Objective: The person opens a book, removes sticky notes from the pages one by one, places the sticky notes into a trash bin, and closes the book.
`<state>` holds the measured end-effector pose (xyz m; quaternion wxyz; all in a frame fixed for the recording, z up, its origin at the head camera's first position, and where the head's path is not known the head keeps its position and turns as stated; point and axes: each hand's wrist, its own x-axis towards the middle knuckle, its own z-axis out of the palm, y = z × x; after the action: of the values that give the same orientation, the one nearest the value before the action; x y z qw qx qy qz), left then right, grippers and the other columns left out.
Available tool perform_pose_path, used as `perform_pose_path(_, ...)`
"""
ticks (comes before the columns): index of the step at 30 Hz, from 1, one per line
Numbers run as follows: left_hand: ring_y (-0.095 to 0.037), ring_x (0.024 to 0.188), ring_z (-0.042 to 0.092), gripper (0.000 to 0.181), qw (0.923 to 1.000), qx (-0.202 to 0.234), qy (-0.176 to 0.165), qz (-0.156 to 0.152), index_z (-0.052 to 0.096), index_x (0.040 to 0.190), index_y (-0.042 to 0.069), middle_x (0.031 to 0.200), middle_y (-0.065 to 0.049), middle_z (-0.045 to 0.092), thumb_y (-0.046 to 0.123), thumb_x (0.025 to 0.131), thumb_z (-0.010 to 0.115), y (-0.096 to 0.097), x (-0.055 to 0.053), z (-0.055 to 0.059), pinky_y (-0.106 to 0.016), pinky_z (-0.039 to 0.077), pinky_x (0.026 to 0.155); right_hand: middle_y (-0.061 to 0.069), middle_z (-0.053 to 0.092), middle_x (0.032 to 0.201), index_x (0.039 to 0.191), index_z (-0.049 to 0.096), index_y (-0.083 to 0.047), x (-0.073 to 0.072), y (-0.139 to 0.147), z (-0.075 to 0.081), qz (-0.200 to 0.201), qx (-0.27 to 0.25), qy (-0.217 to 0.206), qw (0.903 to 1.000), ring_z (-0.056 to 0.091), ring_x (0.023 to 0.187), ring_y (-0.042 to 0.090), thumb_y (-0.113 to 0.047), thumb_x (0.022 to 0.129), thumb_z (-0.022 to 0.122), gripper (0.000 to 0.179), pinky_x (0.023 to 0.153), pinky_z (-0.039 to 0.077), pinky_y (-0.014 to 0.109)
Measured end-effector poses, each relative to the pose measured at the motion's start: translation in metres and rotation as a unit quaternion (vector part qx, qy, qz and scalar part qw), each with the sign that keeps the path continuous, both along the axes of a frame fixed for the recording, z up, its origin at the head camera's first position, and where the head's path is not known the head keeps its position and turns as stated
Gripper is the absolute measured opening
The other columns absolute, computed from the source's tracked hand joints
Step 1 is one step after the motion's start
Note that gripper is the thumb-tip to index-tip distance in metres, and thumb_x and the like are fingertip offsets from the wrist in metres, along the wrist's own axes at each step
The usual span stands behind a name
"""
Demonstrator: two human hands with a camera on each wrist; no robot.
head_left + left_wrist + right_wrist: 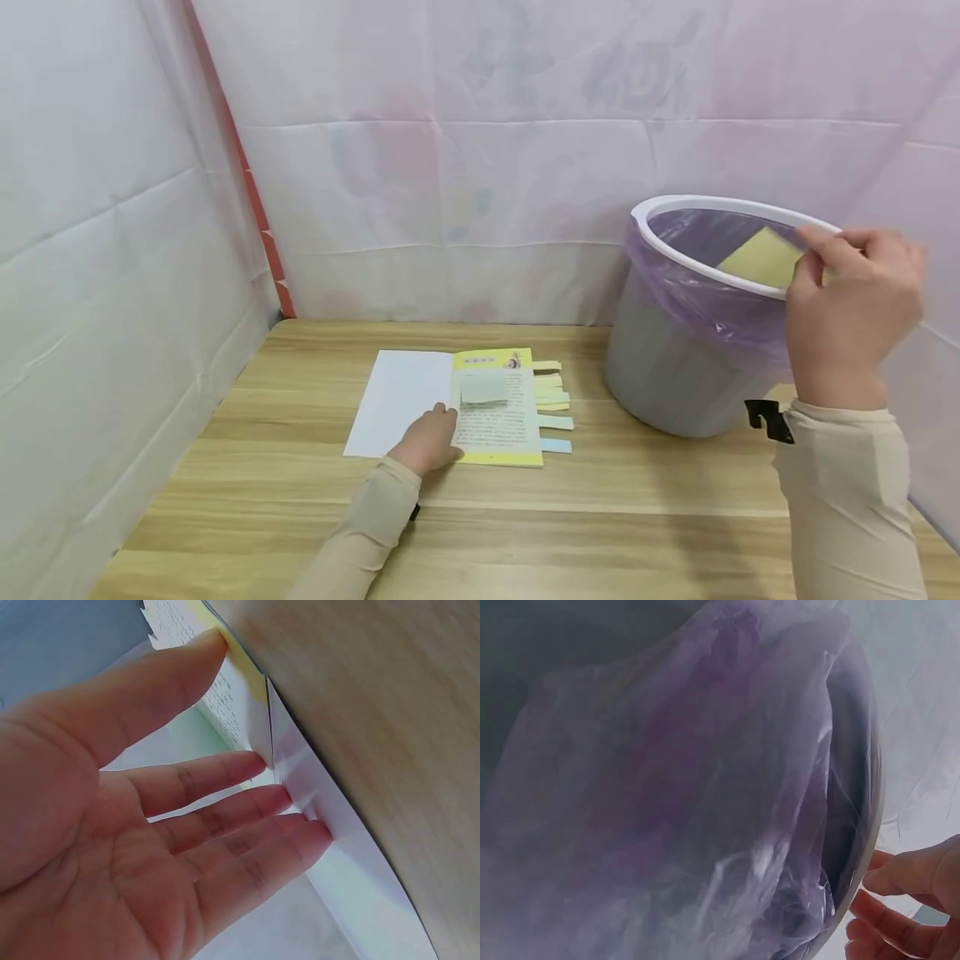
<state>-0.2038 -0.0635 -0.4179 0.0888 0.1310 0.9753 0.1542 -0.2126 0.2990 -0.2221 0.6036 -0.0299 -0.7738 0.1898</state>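
An open book lies on the table, its left page blank white and its right page printed with yellow bands. My left hand rests on it near the fold. In the left wrist view the fingers are nearly straight and touch the pages, thumb apart. A pale green sticky note is on the printed page. Over the rim of a grey trash bin, my right hand pinches a yellow sticky note. That note is out of sight in the right wrist view, where the bin blocks it.
Several yellow, green and blue paper tabs stick out from the book's right edge. A purple bag lines the bin and hangs over its outside. Pale cloth walls stand behind and beside the wooden table.
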Motion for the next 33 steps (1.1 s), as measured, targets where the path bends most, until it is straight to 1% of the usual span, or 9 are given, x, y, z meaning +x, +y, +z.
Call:
perform_pose_path(4,-0.038,0.107,0.058,0.057,1.0,0.0,-0.001,0.006,0.055,0.124,-0.01,0.118,-0.025,0.056,0.019,0.081,0.078,0.0,0.0,0.001,-0.046,0.05,0.092,0.025,0.059,0.092,0.099,0.075,-0.004,0.001,-0.005,-0.001,0.009,0.003,0.005,0.9999,0.051,0.091,0.046,-0.001,0.089,0.051,0.027,0.075,0.036,0.047)
perform_pose_path(7,-0.038,0.108,0.058,0.057,1.0,-0.001,-0.003,0.009,0.055,0.124,-0.009,0.119,-0.025,0.056,0.019,0.081,0.078,-0.001,0.0,0.001,-0.046,0.049,0.092,0.026,0.056,0.089,0.101,0.074,-0.003,0.003,-0.012,-0.003,0.032,0.006,0.03,0.999,0.05,0.09,0.05,-0.003,0.089,0.051,0.026,0.077,0.036,0.055)
perform_pose_path(13,-0.039,0.109,0.058,0.054,1.0,-0.004,0.001,0.009,0.056,0.122,-0.009,0.121,-0.025,0.055,0.019,0.081,0.078,-0.002,-0.001,0.001,-0.046,0.049,0.093,0.027,0.059,0.085,0.1,0.074,-0.004,0.005,-0.043,-0.015,0.087,0.006,0.091,0.9921,0.051,0.084,0.049,-0.005,0.088,0.055,0.022,0.075,0.037,0.053)
perform_pose_path(18,-0.039,0.108,0.058,0.051,0.9999,-0.007,0.005,0.006,0.058,0.119,-0.009,0.121,-0.026,0.055,0.019,0.081,0.078,0.001,0.002,0.0,-0.046,0.049,0.093,0.023,0.061,0.085,0.096,0.07,0.0,-0.002,-0.081,-0.046,0.178,0.116,0.061,0.9753,0.052,0.078,0.046,0.0,0.086,0.06,0.014,0.069,0.042,0.053)
perform_pose_path(21,-0.038,0.106,0.058,0.051,0.9998,-0.015,0.007,0.01,0.059,0.118,-0.008,0.12,-0.025,0.055,0.02,0.08,0.078,0.003,0.006,0.0,-0.046,0.05,0.091,0.018,0.062,0.085,0.089,0.068,0.001,-0.01,-0.106,-0.078,0.249,0.216,-0.03,0.9436,0.056,0.076,0.039,0.004,0.08,0.067,0.009,0.065,0.048,0.048)
perform_pose_path(24,-0.035,0.099,0.059,0.048,0.9995,-0.028,0.012,0.011,0.06,0.114,-0.007,0.113,-0.022,0.056,0.021,0.079,0.079,0.007,0.009,-0.001,-0.043,0.052,0.085,0.013,0.063,0.084,0.087,0.07,-0.001,-0.014,-0.134,-0.112,0.296,0.3,-0.157,0.8933,0.059,0.075,0.03,0.0,0.075,0.076,0.014,0.064,0.051,0.04)
perform_pose_path(28,-0.032,0.095,0.059,0.046,0.9991,-0.039,0.013,0.012,0.062,0.111,-0.006,0.109,-0.02,0.057,0.022,0.079,0.079,0.011,0.011,-0.003,-0.041,0.054,0.081,0.005,0.06,0.084,0.091,0.072,-0.006,-0.013,-0.165,-0.151,0.285,0.367,-0.314,0.828,0.057,0.075,0.021,-0.014,0.074,0.083,0.022,0.063,0.05,0.034)
perform_pose_path(30,-0.032,0.096,0.059,0.045,0.999,-0.042,0.013,0.012,0.063,0.11,-0.005,0.11,-0.02,0.057,0.022,0.079,0.079,0.013,0.012,-0.003,-0.04,0.054,0.081,0.004,0.058,0.083,0.09,0.071,-0.007,-0.012,-0.175,-0.164,0.269,0.383,-0.357,0.8084,0.056,0.076,0.021,-0.019,0.074,0.083,0.023,0.063,0.047,0.034)
perform_pose_path(33,-0.032,0.096,0.059,0.043,0.9987,-0.047,0.015,0.01,0.063,0.109,-0.005,0.111,-0.02,0.057,0.022,0.079,0.079,0.014,0.013,-0.004,-0.04,0.054,0.08,0.005,0.057,0.082,0.088,0.069,-0.006,-0.014,-0.187,-0.176,0.254,0.392,-0.381,0.7976,0.055,0.077,0.022,-0.019,0.073,0.084,0.025,0.063,0.046,0.035)
